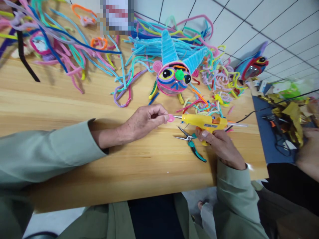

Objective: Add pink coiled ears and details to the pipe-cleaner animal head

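Note:
Between thumb and forefinger, my left hand (147, 121) pinches a small pink pipe-cleaner coil (170, 118). My right hand (220, 144) is wrapped round the handle of a yellow hot glue gun (203, 121), whose metal nozzle points left and meets or nearly meets the coil. A clear glue stick (238, 124) sticks out of the gun's back end. Under the gun lie teal-handled pliers (193, 142) with their jaws apart. Just beyond my hands stands a pipe-cleaner animal figure (173, 78) with tall blue ears, a green nose, black eyes and one pink coil at its left side.
Loose pipe cleaners (72, 63) spread over the far left, with a blue bundle (147, 46) behind the figure. Curly scraps (219, 79) lie to the right. A second figure (254, 66) stands at the far right. The gun's black cord (274, 104) runs right, near another person's arm (309, 152).

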